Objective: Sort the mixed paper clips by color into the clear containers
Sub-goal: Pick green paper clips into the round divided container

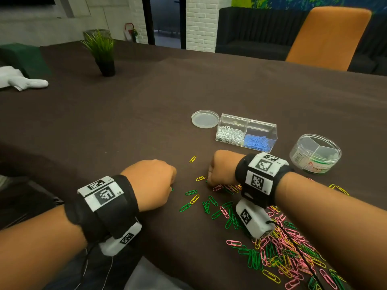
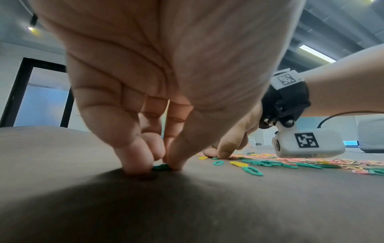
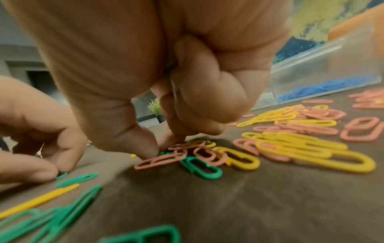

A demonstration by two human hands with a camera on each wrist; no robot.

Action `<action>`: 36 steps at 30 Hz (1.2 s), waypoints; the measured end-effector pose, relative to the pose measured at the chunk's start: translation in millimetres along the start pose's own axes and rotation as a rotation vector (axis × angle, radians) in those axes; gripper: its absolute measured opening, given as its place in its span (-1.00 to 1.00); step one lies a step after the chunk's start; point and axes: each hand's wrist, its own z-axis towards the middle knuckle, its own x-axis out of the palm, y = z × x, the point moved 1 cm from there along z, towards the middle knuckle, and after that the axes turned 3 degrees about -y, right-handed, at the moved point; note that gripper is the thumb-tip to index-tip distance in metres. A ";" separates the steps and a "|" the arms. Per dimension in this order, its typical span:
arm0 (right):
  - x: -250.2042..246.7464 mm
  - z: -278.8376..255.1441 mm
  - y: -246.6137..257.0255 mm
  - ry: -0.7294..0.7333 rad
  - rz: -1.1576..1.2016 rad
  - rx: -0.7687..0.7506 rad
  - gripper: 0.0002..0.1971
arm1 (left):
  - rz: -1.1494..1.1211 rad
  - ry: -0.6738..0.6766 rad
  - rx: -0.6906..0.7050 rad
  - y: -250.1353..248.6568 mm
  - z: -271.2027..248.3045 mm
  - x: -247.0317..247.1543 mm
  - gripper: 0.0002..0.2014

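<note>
Both hands down among loose clips on the desk (image 1: 125, 122)

Left hand (image 1: 149, 183) fingers (image 2: 137, 157) pinch a green clip (image 2: 161, 167) at centre frame; right hand (image 1: 222, 167) fingers (image 3: 145, 144) press into a pink-green cluster (image 3: 187, 152). Mixed clip pile (image 1: 282, 254) lower right; divided clear box (image 1: 247, 132) above.

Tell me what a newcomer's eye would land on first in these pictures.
The bright scatter of green, pink and yellow paper clips on the dark tablecloth, heaped under the right forearm. Next, both hands working at its edge: the left hand pinches a green clip against the cloth, while the right hand presses its fingertips into a small cluster of clips. Behind them stands a clear divided box, silver clips in one half and blue in the other.
</note>
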 end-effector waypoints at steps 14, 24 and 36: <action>-13.5 -21.4 -14.6 0.193 1.568 0.096 -0.77 | -1.023 0.129 -0.192 -0.8 -3.7 -8.8 -0.79; -7.2 -19.7 17.6 0.010 0.311 -0.193 -0.79 | -0.225 0.049 0.006 -31.5 -19.4 -10.1 -0.75; -0.7 -25.8 16.4 -0.066 0.157 -0.305 -0.94 | -0.216 0.028 0.025 -21.1 -13.7 -11.6 -0.87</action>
